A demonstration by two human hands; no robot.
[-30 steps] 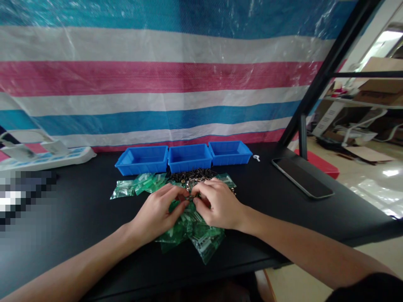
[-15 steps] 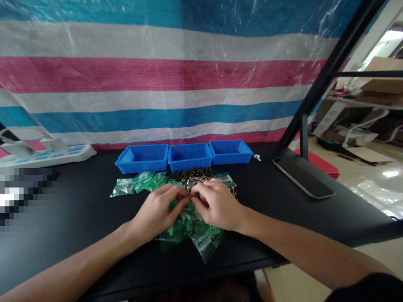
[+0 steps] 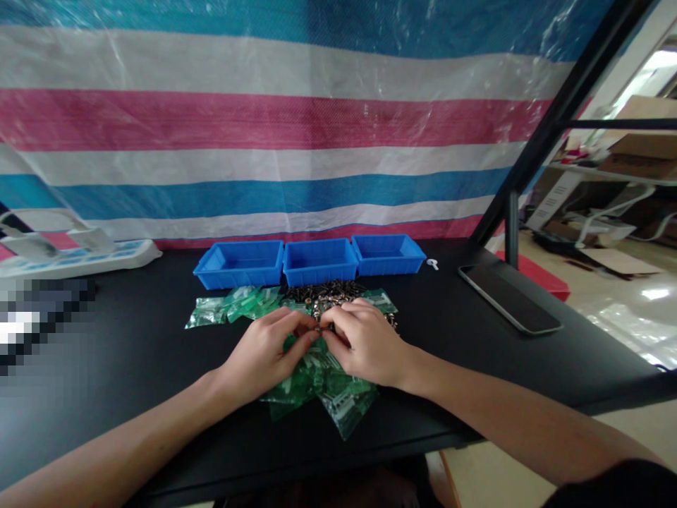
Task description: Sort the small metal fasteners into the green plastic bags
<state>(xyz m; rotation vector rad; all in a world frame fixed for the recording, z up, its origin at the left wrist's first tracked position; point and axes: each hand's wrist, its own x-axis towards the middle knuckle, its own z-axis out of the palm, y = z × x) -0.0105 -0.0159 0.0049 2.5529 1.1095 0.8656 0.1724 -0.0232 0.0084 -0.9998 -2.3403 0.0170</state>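
Note:
My left hand (image 3: pixel 272 347) and my right hand (image 3: pixel 364 343) meet fingertip to fingertip over the middle of the table. Both are closed in a pinch at one spot, and whatever sits between the fingertips is too small to name. Beneath them lies a heap of green plastic bags (image 3: pixel 343 402), some with small parts inside. Just beyond my fingers is a pile of small shiny metal pieces (image 3: pixel 324 305), partly covered by my right hand. Dark screws (image 3: pixel 333 289) are heaped behind that pile. More green bags (image 3: pixel 251 303) lie to the left.
Three blue bins (image 3: pixel 320 262) stand in a row at the back. A smartphone (image 3: pixel 510 300) lies at the right, and a small white piece (image 3: pixel 432 264) is near the right bin. A white power strip (image 3: pixel 121 255) is at the back left. Striped sheeting (image 3: pixel 285 127) hangs behind the black table (image 3: pixel 159 360).
Almost nothing differs. Both hands hold the same pinch at the same spot, and the view has shifted very slightly.

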